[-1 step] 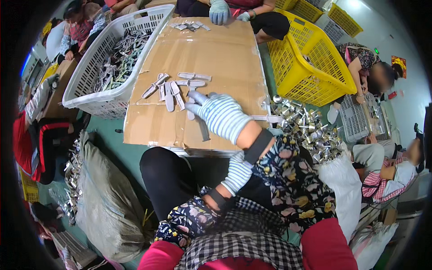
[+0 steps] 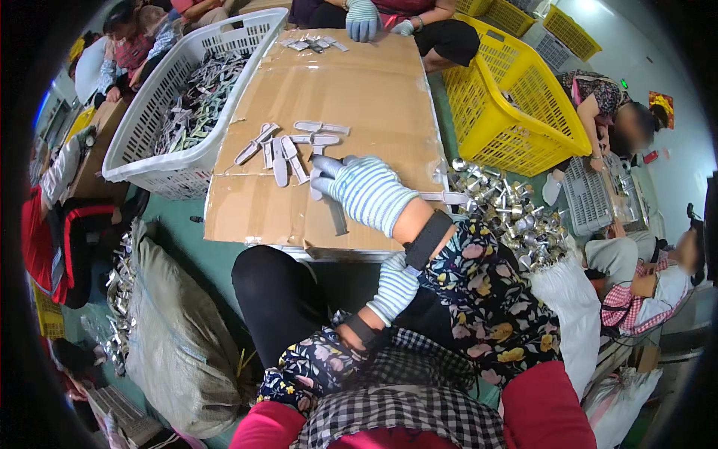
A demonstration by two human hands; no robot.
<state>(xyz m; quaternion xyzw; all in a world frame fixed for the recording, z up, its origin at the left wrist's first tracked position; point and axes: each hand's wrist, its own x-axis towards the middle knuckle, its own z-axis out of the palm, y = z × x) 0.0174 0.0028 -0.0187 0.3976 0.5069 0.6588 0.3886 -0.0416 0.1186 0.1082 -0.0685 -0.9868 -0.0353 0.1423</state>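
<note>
My right hand [image 2: 365, 187], in a grey-fingered glove with blue and white stripes, reaches over a cardboard-topped table [image 2: 359, 105]. Its fingers are apart at a small pile of pale grey flat pieces with rounded ends [image 2: 280, 161], and the fingertips touch or cover one of them. A darker grey strip [image 2: 335, 217] sticks out below that hand. My left hand [image 2: 395, 288], gloved alike, is low in front of my lap, beneath my right wrist; its fingers are hidden. Another pale piece [image 2: 447, 197] lies at the table's right edge.
A white basket [image 2: 161, 166] full of flat pieces stands left, a yellow basket [image 2: 516, 127] right. Metal parts with stems [image 2: 516, 217] are heaped beside a white sack [image 2: 572, 314]. A grey sack [image 2: 176, 337] stands left. Across the table, a person's gloved hand [image 2: 363, 19] rests near more pieces.
My right hand has shifted very slightly, its fingertips a little lower over the pile. Otherwise nothing has visibly moved.
</note>
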